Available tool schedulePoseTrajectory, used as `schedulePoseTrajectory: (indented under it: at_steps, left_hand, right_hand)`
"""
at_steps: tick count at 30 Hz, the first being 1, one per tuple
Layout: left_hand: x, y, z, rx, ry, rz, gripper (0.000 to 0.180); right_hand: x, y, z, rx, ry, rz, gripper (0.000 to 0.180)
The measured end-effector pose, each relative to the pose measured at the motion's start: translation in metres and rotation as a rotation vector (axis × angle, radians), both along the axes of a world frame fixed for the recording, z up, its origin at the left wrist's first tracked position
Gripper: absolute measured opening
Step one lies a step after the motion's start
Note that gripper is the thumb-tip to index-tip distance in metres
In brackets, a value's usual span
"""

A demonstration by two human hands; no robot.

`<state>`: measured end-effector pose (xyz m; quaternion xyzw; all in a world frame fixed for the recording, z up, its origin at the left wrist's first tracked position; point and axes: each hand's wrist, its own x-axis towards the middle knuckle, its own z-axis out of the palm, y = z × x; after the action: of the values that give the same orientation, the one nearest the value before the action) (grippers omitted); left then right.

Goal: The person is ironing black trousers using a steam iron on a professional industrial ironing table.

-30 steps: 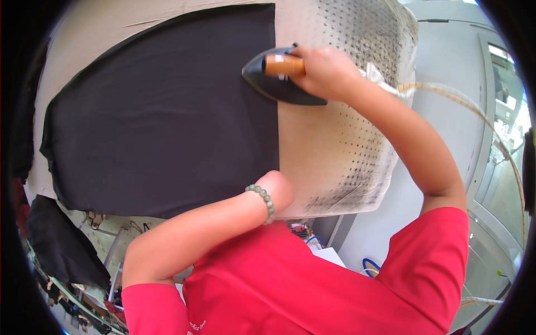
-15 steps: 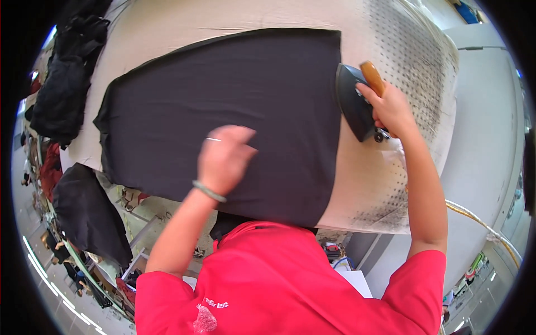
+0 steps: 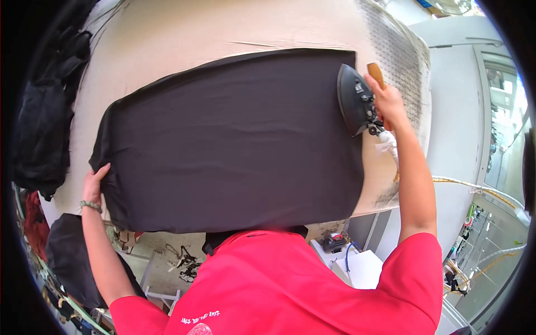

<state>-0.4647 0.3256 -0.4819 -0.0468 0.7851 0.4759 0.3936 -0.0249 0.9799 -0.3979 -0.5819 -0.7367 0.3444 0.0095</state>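
A large piece of black cloth lies spread over the pale padded ironing table, its surface lightly rippled. My right hand is wrapped round the wooden handle of a dark iron. The iron looks tilted, and its soleplate overlaps the cloth's right edge; whether it presses on the cloth I cannot tell. At the cloth's left end my left hand grips the edge, thumb on top and the other fingers mostly hidden. A whitish wrapped hose runs from the iron's rear past my right forearm.
Dark garments are piled along the table's left side. Another black bundle hangs at the lower left. Cables stretch off to the right, by a grey cabinet wall. Below the table's near edge stands a white box.
My left hand has gone from above the cloth's middle to its left edge and taken hold there. The iron has moved from beside the right edge to over it. The view has shifted.
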Motion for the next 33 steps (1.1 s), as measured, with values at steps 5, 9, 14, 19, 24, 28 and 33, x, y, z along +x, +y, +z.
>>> schedulePoseTrajectory:
  at_steps: [5,9,14,19,24,28,33]
  left_hand:
    - [0.012,0.005,0.03,0.351,-0.188,0.109,0.049]
    - [-0.016,0.001,0.071,0.464,-0.036,0.4,0.042]
    - [-0.031,0.009,0.109,0.445,-0.054,0.332,0.032]
    - [-0.032,0.018,0.07,0.435,-0.061,0.321,0.034]
    - [-0.018,-0.016,0.041,0.372,-0.121,0.234,0.046]
    - [-0.031,-0.041,0.062,0.579,-0.206,0.262,0.049]
    - [-0.065,-0.074,0.104,0.706,-0.372,0.245,0.053]
  right_hand:
    - [-0.048,-0.03,-0.004,-0.115,-0.002,-0.183,0.065]
    - [-0.107,-0.09,-0.008,-0.141,-0.037,-0.162,0.068]
    - [-0.227,-0.258,-0.008,-0.243,0.124,0.321,0.047]
    - [-0.294,-0.386,0.016,-0.51,0.11,0.931,0.073]
    - [-0.217,-0.341,0.031,-0.465,0.096,0.695,0.081]
    - [-0.12,-0.235,0.027,-0.248,-0.029,0.295,0.052]
    - [-0.025,-0.114,0.019,-0.166,0.001,-0.406,0.063]
